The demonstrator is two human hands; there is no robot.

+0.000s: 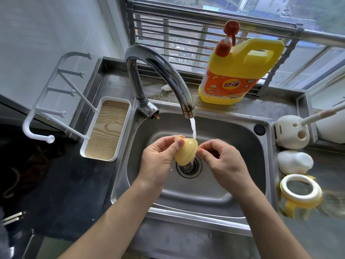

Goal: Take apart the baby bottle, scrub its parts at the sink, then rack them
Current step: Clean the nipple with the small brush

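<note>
Head view, looking down: the left hand (158, 160) has its grip curled round the yellow silicone teat (186, 151), thumb laid across the ribbed side and fingers behind; the right hand (225, 163) pinches the teat's right edge with bent fingertips, so both grips hold this one part; it hangs over the drain (188, 168) in the middle of the sink (242, 144), with the water stream (193, 128) from the tap (158, 60) falling on its far right shoulder. To do this scrub well, I judge the teat should be turned slowly under the flow, the ribs rubbed with the thumb and the skirt spread so that water reaches inside; wet silicone is likely slippery, so a firm hold low over the basin seems wise. Both forearms reach in from the near edge and converge; the left palm faces right, and the right hand shows its back to the camera. Outward, on the right counter (308, 238) stands the bottle (300, 193), open-topped, with a white cap (295, 161) and a brush holder (291, 133) beyond it; the detergent jug (239, 71) sits far behind the tap; the white peg rack (104, 128) waits at the left, nothing on its pegs yet.
</note>
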